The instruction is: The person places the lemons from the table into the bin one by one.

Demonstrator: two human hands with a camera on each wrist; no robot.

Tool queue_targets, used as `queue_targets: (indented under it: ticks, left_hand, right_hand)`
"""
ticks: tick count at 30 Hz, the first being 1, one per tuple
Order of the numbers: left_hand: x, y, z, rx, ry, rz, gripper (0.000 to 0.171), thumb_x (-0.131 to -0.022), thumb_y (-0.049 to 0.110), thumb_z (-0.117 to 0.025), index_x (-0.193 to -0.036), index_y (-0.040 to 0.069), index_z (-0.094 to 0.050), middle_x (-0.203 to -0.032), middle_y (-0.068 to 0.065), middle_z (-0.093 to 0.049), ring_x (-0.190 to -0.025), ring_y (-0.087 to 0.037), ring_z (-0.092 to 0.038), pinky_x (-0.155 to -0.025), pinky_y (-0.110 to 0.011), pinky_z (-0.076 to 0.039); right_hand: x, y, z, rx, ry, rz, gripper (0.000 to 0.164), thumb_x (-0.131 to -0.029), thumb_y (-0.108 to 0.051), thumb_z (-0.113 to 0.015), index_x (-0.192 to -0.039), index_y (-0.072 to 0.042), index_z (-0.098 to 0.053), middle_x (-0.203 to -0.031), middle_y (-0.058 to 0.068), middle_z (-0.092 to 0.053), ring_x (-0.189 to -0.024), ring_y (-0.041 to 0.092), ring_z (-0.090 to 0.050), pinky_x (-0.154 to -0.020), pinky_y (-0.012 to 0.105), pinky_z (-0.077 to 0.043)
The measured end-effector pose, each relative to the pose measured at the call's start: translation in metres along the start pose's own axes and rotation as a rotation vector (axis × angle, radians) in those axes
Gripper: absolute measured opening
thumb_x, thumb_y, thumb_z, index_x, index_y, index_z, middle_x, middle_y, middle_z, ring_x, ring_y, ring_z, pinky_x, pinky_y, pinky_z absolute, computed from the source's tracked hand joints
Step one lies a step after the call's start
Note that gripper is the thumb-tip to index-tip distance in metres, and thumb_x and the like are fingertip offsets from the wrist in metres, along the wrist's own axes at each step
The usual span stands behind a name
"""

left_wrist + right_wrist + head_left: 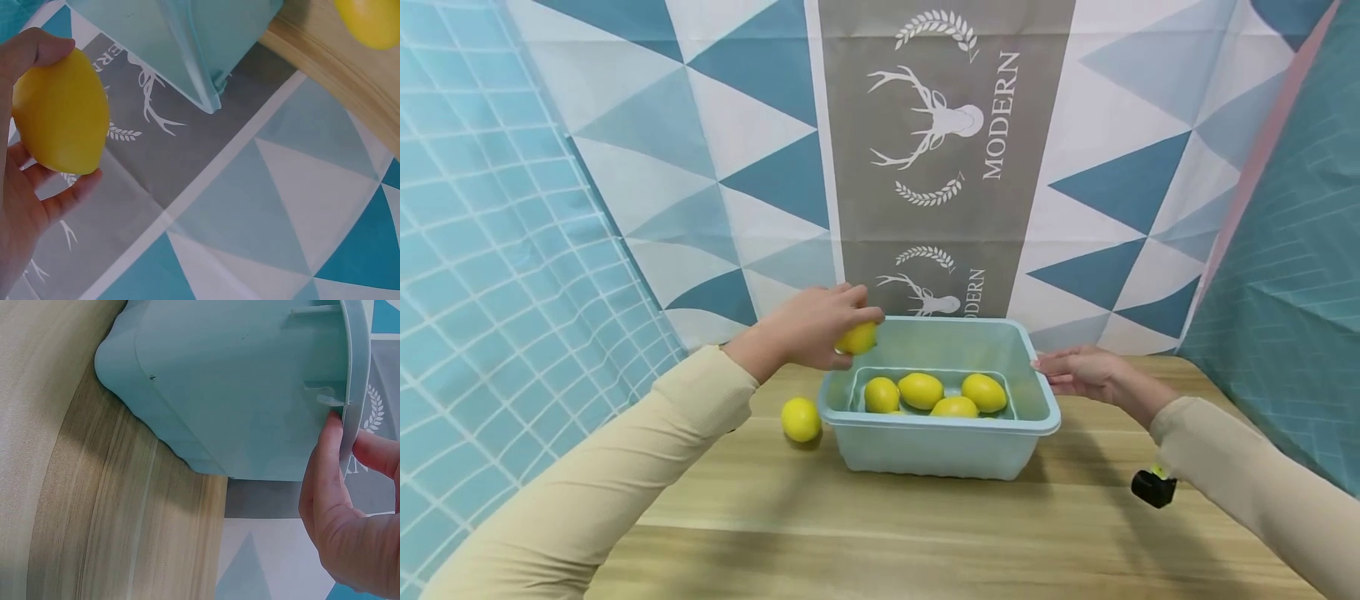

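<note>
My left hand (816, 327) grips a yellow lemon (859, 338) over the left rim of a pale blue plastic basin (936, 450). In the left wrist view, thumb and fingers curl round that lemon (61, 112) from either end. Several lemons (921, 390) lie on the basin floor, partly hidden behind the front wall. One more lemon (801, 419) rests on the table just left of the basin. My right hand (1081, 372) pinches the basin's right rim; the right wrist view has the thumb inside and the fingers (328, 469) against the outer wall.
The basin stands on a wood-grain table (880, 542) near its back edge. A small black object (1153, 488) shows beside the right forearm. Patterned cloth (940, 167) hangs behind, with blue tile-print sheets (497, 250) at the sides.
</note>
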State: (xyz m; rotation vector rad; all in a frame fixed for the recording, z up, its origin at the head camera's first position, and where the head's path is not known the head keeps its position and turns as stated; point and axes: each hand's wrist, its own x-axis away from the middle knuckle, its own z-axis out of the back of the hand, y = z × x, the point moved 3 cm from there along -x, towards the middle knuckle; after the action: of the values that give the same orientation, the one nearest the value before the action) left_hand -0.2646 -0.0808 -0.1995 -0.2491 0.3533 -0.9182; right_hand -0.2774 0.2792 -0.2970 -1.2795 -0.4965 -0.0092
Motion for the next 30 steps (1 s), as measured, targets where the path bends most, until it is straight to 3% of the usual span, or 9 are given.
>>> queue_targets:
  ticks: [8,19,30]
  left_hand:
    - [-0.016,-0.001,-0.004,0.004,-0.035,0.024,0.050,-0.073,0.031,-0.076,-0.119,0.025,-0.056,-0.104,-0.003,-0.053,-0.091,-0.019,-0.052,-0.065,-0.032,-0.052]
    - [-0.040,-0.004,-0.007,0.020,-0.079,0.065,0.053,-0.075,0.032,-0.074,-0.123,0.025,-0.054,-0.111,-0.004,-0.054,-0.095,-0.020,-0.053,-0.070,-0.034,-0.053]
    - [-0.067,0.003,-0.030,0.125,-0.173,0.066,0.052,-0.078,0.033,-0.073,-0.126,0.029,-0.053,-0.121,-0.001,-0.055,-0.099,-0.020,-0.055,-0.083,-0.036,-0.053]
  right_hand:
    - [0.000,0.001,-0.003,-0.010,0.003,-0.007,0.056,-0.095,-0.018,-0.059,-0.137,0.013,-0.038,-0.086,-0.006,-0.066,-0.078,0.004,-0.064,-0.080,0.023,-0.059]
    - [0.000,-0.002,-0.005,0.015,0.008,-0.001,0.063,-0.095,-0.019,-0.059,-0.141,0.015,-0.031,-0.088,-0.006,-0.065,-0.079,0.003,-0.063,-0.081,0.022,-0.058]
    - [-0.001,0.000,-0.002,0.012,-0.004,0.007,0.066,-0.096,-0.018,-0.058,-0.143,0.016,-0.026,-0.089,-0.006,-0.066,-0.080,0.003,-0.065,-0.080,0.022,-0.058]
